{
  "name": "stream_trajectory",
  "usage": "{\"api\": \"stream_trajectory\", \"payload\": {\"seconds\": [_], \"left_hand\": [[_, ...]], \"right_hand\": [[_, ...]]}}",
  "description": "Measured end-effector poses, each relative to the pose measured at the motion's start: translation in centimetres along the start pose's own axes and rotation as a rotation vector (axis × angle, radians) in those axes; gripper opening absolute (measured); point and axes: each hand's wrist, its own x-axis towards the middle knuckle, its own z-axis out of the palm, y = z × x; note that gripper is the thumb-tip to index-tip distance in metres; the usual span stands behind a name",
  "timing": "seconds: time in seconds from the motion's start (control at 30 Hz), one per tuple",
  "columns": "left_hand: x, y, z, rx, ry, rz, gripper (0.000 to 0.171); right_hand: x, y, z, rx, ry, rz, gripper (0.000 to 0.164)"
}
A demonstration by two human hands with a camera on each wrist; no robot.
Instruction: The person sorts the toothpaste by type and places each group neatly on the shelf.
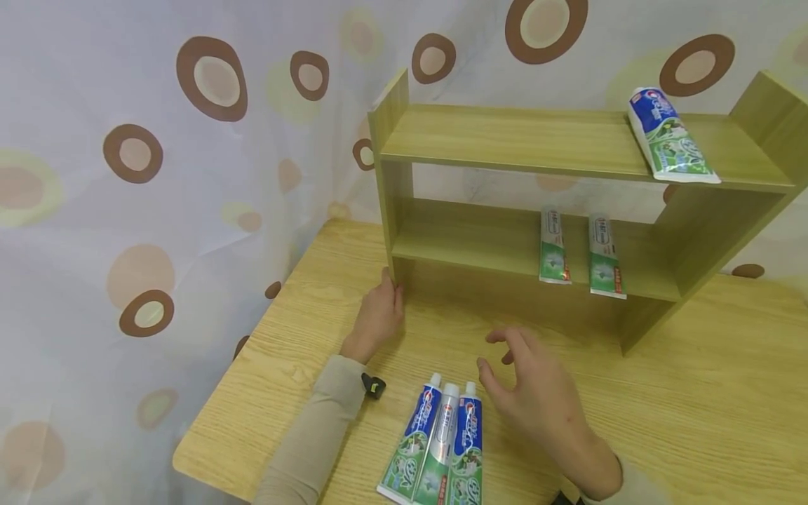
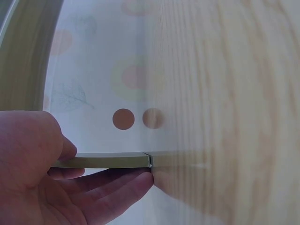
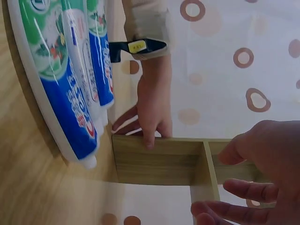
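Note:
My left hand (image 1: 379, 312) grips the lower left side panel of a wooden shelf (image 1: 467, 235). In the left wrist view, the thumb lies on one face of the panel (image 2: 110, 162) and the fingers on the other, close to the tabletop. My right hand (image 1: 539, 386) hangs in front of the shelf with nothing in it, its fingers spread and slightly bent. Left of it, three toothpaste tubes lie side by side on the table: a blue-green one (image 1: 413, 435), a silver-green one (image 1: 440, 449) and another blue-green one (image 1: 468, 442).
One blue-green toothpaste tube (image 1: 672, 137) lies on the top board at the right. Two silver-green tubes, one (image 1: 553, 245) left of the other (image 1: 606, 256), lie on the lower board. A patterned sheet (image 1: 208, 231) hangs behind and left of the wooden table (image 1: 271, 393).

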Motion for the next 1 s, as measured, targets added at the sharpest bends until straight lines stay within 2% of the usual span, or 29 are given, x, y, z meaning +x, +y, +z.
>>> {"api": "stream_trajectory", "payload": {"seconds": [0.17, 0.4, 0.63, 0.83, 1.0], "left_hand": [[0.0, 0.1, 0.1, -0.006, -0.012, -0.002, 0.025], [-0.3, 0.3, -0.1, -0.013, -0.029, -0.012, 0.048], [-0.3, 0.1, 0.1, -0.003, -0.024, -0.003, 0.043], [-0.3, 0.1, 0.1, 0.007, -0.014, 0.007, 0.039], [-0.2, 0.3, -0.2, 0.019, -0.015, -0.009, 0.051]], "right_hand": [[-0.9, -0.2, 0.7, 0.014, -0.120, 0.073, 0.040], [-2.0, -0.2, 1.9, 0.031, -0.362, 0.211, 0.054], [-3.0, 0.3, 3.2, 0.038, -0.537, 0.267, 0.072], [-4.0, 0.5, 4.2, 0.067, -0.641, 0.285, 0.083], [-4.4, 0.3, 4.9, 0.062, -0.644, 0.261, 0.082]]}}
